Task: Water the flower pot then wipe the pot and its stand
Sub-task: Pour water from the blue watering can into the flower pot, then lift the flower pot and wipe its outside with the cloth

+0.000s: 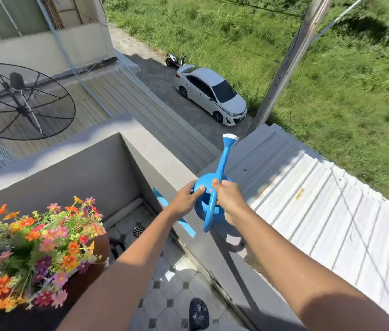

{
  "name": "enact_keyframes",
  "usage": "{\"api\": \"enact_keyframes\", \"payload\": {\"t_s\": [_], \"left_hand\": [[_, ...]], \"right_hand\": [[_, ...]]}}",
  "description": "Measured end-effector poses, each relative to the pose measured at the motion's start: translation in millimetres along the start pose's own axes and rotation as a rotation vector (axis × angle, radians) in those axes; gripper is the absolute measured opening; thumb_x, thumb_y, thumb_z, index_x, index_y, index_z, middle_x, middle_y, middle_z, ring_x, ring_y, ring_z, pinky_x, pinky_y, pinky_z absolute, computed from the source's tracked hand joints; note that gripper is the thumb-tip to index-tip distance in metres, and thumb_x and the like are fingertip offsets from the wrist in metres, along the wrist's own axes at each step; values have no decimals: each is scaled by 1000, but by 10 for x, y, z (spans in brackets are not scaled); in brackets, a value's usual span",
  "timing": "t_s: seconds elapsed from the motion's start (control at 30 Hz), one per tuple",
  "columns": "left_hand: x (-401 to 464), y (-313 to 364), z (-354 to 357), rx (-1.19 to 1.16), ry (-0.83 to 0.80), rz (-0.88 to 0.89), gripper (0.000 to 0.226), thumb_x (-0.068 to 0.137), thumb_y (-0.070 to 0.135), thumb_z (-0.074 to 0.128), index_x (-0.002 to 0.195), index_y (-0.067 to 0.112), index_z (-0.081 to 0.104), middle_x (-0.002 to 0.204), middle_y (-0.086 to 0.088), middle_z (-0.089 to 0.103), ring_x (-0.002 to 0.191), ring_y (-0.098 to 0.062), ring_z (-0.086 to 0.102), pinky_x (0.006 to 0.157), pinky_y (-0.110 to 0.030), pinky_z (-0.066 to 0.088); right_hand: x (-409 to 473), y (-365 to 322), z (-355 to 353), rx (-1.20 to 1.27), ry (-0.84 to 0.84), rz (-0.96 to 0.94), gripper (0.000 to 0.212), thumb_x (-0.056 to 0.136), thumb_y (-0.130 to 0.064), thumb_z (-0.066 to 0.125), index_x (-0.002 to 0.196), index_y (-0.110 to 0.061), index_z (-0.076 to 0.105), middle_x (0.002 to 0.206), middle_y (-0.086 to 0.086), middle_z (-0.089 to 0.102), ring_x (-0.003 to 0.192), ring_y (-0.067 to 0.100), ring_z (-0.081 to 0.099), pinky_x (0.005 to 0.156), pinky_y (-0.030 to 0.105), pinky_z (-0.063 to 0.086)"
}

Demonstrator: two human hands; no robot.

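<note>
A blue watering can (206, 206) sits on top of the grey balcony wall (164, 168), its long spout with a white rose (230, 137) pointing away over the roof. My right hand (230, 199) grips the can's long blue handle. My left hand (185, 199) holds the round body on its left side. At the lower left stands a brown flower pot (93, 266) full of orange, pink and purple flowers (38, 249). The pot's stand is dark and mostly hidden under the flowers.
Strips of blue tape (158, 195) stick to the wall's inner face. The balcony floor (164, 283) is tiled, with a round drain (138, 230) in the corner. My dark shoe (198, 314) shows at the bottom. Beyond the wall lie a white metal roof (320, 211), a street and a parked car.
</note>
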State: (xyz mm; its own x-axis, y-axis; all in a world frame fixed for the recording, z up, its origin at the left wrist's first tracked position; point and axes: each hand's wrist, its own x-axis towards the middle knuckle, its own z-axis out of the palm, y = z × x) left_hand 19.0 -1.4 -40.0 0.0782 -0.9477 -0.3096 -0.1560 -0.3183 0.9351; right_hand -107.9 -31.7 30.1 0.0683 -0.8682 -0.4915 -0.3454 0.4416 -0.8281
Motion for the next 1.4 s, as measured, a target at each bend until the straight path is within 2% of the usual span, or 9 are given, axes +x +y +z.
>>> {"api": "enact_keyframes", "payload": {"t_s": [0.13, 0.27, 0.4, 0.57, 0.77, 0.87, 1.0, 1.23, 1.4], "left_hand": [[284, -228, -58, 29, 31, 0, 52, 91, 54, 51, 131, 20, 56, 127, -1, 65, 120, -23, 59, 106, -46, 42], [325, -90, -90, -6, -8, 14, 32, 101, 31, 46, 130, 23, 56, 129, -1, 62, 123, -22, 57, 108, -41, 42], [377, -168, -143, 0, -83, 3, 32, 99, 38, 48, 125, 25, 60, 124, -3, 66, 116, -21, 61, 103, -41, 47], [382, 2, -118, 168, 102, -21, 40, 96, 38, 54, 123, 10, 61, 118, -10, 68, 110, -24, 63, 93, -30, 47], [-85, 752, 334, 267, 449, 368, 32, 96, 45, 47, 107, 19, 63, 100, 7, 67, 90, -6, 60, 76, -20, 47], [-256, 839, 732, 238, 349, 517, 20, 96, 35, 51, 96, 18, 61, 85, 7, 64, 79, -10, 58, 70, -20, 45], [-256, 413, 1332, 369, 46, 353, 21, 93, 37, 53, 84, 18, 59, 74, 2, 61, 70, -18, 57, 68, -34, 48], [-201, -494, 2055, 740, -143, 10, 64, 78, 46, 72, 123, 9, 47, 121, -13, 55, 115, -31, 51, 95, -40, 43], [-201, -671, 2132, 605, -87, -49, 31, 83, 27, 68, 106, 10, 56, 105, -12, 67, 103, -31, 61, 81, -38, 47]], "right_hand": [[147, 38, 1, 21, -47, 16, 20, 97, -20, 52, 82, -10, 62, 85, 5, 63, 67, 13, 58, 73, 30, 52], [230, 93, 4, 66, -60, 55, 16, 98, -20, 51, 95, -10, 63, 93, 3, 66, 78, 14, 63, 78, 27, 55], [168, 110, -10, 107, -59, 53, 13, 97, -22, 54, 102, -14, 64, 99, 2, 70, 89, 17, 70, 78, 26, 58], [73, 106, -230, 31, -130, 25, 19, 97, -21, 53, 103, -8, 65, 90, 7, 70, 74, 17, 67, 64, 26, 58], [87, 368, -737, -147, 138, -105, 18, 93, -15, 50, 95, -17, 67, 86, 1, 71, 72, 17, 64, 56, 29, 56], [114, 710, -991, -244, 239, -99, 28, 87, -7, 46, 89, -19, 71, 88, 3, 73, 82, 24, 66, 71, 35, 55], [33, 1308, -1325, -459, 284, -36, 27, 89, -2, 49, 100, -13, 71, 101, 5, 72, 97, 23, 64, 86, 26, 48], [1, 1895, -1519, -799, 111, 115, 63, 92, -8, 50, 150, -17, 27, 142, 7, 47, 136, 31, 28, 111, 41, 34], [57, 2042, -1509, -843, 149, 91, 64, 91, -16, 58, 148, -13, 30, 138, 9, 47, 131, 31, 32, 112, 39, 32]]}}
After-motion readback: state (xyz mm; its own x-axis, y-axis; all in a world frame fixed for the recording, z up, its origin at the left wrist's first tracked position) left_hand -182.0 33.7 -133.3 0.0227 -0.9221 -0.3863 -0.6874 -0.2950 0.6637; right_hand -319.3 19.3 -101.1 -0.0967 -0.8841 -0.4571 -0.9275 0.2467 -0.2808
